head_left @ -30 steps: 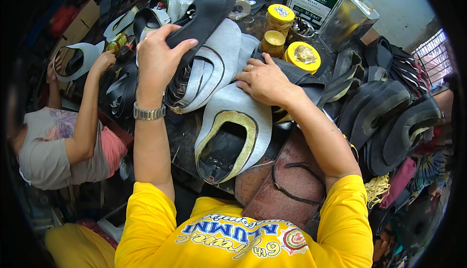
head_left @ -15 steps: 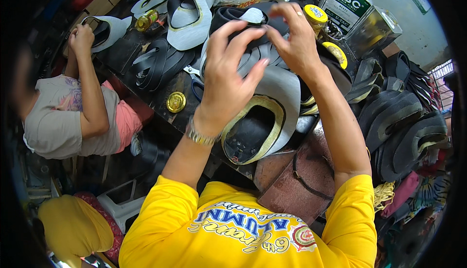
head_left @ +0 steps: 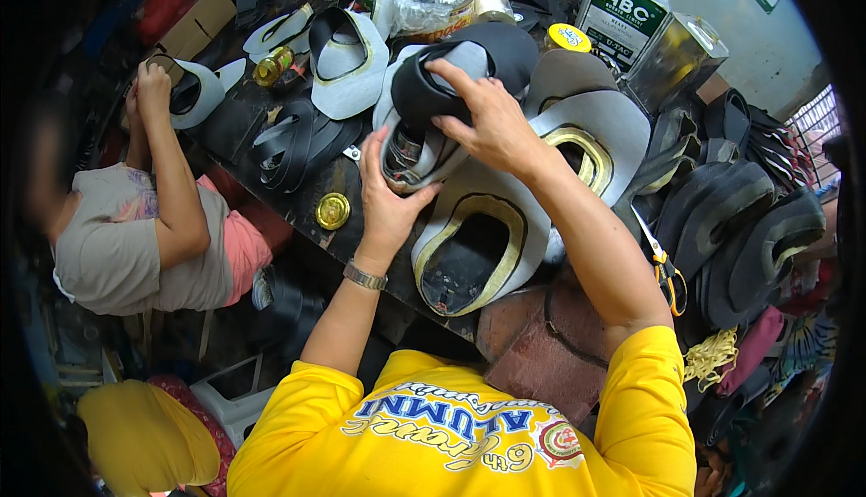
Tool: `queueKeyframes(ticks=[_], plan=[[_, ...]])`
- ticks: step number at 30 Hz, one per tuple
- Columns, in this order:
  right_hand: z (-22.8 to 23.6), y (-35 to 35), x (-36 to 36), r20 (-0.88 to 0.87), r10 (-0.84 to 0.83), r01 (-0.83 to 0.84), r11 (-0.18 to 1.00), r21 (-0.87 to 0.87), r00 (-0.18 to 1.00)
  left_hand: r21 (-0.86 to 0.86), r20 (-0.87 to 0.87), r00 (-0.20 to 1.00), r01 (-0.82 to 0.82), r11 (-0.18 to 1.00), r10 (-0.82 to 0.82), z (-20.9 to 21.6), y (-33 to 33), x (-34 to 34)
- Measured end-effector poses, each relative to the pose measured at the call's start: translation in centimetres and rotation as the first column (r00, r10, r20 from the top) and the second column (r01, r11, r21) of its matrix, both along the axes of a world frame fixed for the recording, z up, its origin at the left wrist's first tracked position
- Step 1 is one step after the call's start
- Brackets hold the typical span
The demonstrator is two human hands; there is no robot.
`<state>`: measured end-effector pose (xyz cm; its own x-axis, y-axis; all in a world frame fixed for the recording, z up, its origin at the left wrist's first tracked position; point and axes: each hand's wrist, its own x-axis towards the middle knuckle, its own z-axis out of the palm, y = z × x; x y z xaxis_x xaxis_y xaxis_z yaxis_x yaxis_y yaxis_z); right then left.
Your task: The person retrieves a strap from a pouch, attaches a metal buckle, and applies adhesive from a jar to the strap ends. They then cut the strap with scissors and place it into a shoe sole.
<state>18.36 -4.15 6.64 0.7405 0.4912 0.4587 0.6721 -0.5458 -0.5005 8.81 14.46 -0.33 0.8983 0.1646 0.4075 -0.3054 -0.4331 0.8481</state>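
Note:
My left hand (head_left: 386, 213), with a metal watch at the wrist, curls round the near side of a roll of grey strips (head_left: 439, 156). Just above it, the thumb and fingers of my right hand (head_left: 496, 127) pinch the edge of a thick black curved band (head_left: 413, 91). Closest to me on the table lies a grey curved piece (head_left: 523, 226) with a cream-edged oval opening. Another grey piece (head_left: 627, 141) of that kind is under and beyond my right forearm. A similar grey piece (head_left: 365, 82) lies at the back left.
Orange-and-black scissors (head_left: 667, 276) lie right of my right forearm, by stacked dark curved pieces (head_left: 713, 217). Tins (head_left: 622, 14) and a yellow-lidded jar (head_left: 568, 38) stand behind. A gold-lidded jar (head_left: 332, 211) sits near the left table edge. A co-worker (head_left: 135, 226) handles another grey piece (head_left: 203, 96).
Both hands were raised close together above the pile, fingers apart. My left hand has come down onto the grey roll and my right hand onto the black band. The view has shifted slightly.

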Motion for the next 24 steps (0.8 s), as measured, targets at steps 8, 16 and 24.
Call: queueKeyframes(ticks=[8,16,24], plan=[[-3.9,-3.2,-3.4,-0.104,0.021,0.017,0.937,0.35,0.994,0.234,0.157,0.984,0.046,0.971,-0.085,0.6,-0.5,-0.9],[-2.1,-2.1,-1.6,-0.083,-0.04,0.064,0.948,0.313,0.996,0.243,0.055,0.997,0.041,0.969,-0.056,2.8,0.2,0.4],[-0.5,1.7,2.1,0.007,-0.095,0.094,0.992,0.088,0.995,0.294,-0.08,0.994,0.093,0.951,-0.072,4.5,1.2,1.7]])
